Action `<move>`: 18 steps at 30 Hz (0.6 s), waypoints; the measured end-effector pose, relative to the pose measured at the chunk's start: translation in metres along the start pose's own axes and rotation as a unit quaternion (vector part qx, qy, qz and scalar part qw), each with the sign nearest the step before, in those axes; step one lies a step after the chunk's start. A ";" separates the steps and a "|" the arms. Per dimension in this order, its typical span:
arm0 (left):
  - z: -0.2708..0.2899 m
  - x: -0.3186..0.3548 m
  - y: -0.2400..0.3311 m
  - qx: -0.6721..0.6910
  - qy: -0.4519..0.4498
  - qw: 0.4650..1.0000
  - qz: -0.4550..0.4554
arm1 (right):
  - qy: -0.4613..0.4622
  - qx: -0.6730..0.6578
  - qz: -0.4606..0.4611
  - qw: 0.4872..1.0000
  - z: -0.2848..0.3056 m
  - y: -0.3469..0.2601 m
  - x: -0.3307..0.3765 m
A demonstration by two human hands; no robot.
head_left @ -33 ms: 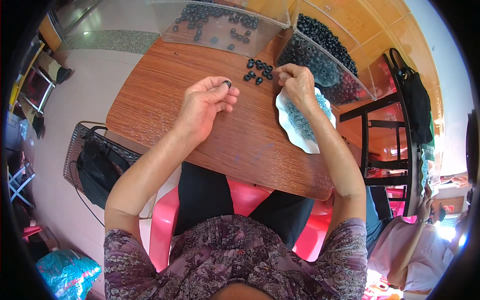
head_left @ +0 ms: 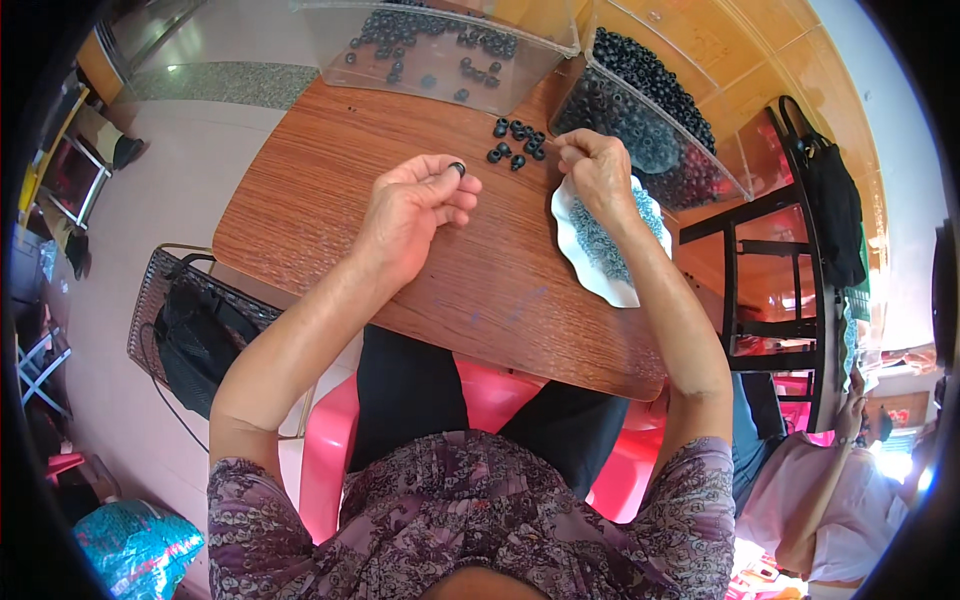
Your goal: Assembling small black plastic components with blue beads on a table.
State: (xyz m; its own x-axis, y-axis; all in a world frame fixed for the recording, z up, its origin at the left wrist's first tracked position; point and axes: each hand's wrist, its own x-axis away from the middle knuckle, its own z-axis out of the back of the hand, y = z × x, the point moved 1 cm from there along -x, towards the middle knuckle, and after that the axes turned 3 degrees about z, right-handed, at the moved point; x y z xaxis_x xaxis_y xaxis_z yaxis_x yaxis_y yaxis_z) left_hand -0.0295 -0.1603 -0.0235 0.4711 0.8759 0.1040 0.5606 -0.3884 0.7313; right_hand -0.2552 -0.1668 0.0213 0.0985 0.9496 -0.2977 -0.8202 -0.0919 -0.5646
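A: Surface and room?

B: A reddish-brown wooden table (head_left: 400,250) stood on a pale tiled floor (head_left: 150,200). The person sat on a pink plastic chair (head_left: 490,390). A dark metal-frame chair (head_left: 760,290) with a black bag (head_left: 830,220) hung on it stood to the right.

A: Other things around?

B: Two clear plastic bins stood at the far edge: a shallow one with scattered black beads (head_left: 440,50) and a fuller one heaped with black beads (head_left: 650,110). A small cluster of loose black ring-shaped beads (head_left: 515,145) lay on the wood between the hands. A white scalloped plate of small grey rings (head_left: 600,240) sat under the right wrist (partly hidden by the forearm). A black wire basket holding a dark bag (head_left: 190,320) stood on the floor to the left. Another person in pink (head_left: 830,500) sat at lower right.

A: Hands?

B: The left hand (head_left: 415,205) was curled, pinching one small black ring (head_left: 457,167) at the fingertips. The right hand (head_left: 595,165) had its fingers bunched just beside the loose cluster; whether it gripped anything could not be told.

A: Change from the earlier picture?

B: None seen; both hands and the cluster stayed put.
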 end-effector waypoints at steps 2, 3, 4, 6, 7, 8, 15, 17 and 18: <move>-0.005 -0.002 -0.006 0.052 -0.032 0.997 0.050 | 0.009 -0.029 -0.019 0.999 0.008 -0.004 0.012; -0.005 -0.003 -0.009 0.051 -0.035 0.997 0.051 | 0.013 -0.054 -0.021 0.998 0.013 -0.003 0.016; -0.008 -0.005 -0.013 0.061 -0.059 0.995 0.059 | 0.020 -0.078 -0.023 0.997 0.022 -0.002 0.023; -0.008 -0.003 -0.015 0.069 -0.083 0.992 0.067 | 0.037 -0.086 -0.006 0.996 0.039 -0.011 0.038; -0.007 -0.001 -0.014 0.086 -0.091 0.990 0.066 | 0.055 -0.094 0.012 0.994 0.049 -0.013 0.043; -0.008 -0.002 -0.013 0.106 -0.105 0.986 0.067 | 0.089 -0.110 0.032 0.989 0.060 -0.006 0.046; -0.010 0.001 -0.011 0.080 -0.098 0.989 0.075 | 0.238 -0.056 0.044 0.969 0.170 -0.001 0.012; -0.012 0.002 -0.011 0.078 -0.095 0.991 0.059 | 0.189 -0.112 -0.030 0.975 0.185 0.018 -0.009; -0.013 0.000 -0.013 0.075 -0.104 0.990 0.061 | 0.198 -0.109 -0.030 0.974 0.188 0.032 -0.021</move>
State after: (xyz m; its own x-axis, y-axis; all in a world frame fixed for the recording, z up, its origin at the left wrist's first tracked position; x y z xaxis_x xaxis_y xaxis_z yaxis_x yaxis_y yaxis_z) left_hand -0.0453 -0.1522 -0.0242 0.6630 0.7479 0.0326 0.5780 -0.5390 0.6127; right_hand -0.3895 -0.1333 0.1545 0.3879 0.7689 -0.5083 -0.6716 -0.1420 -0.7272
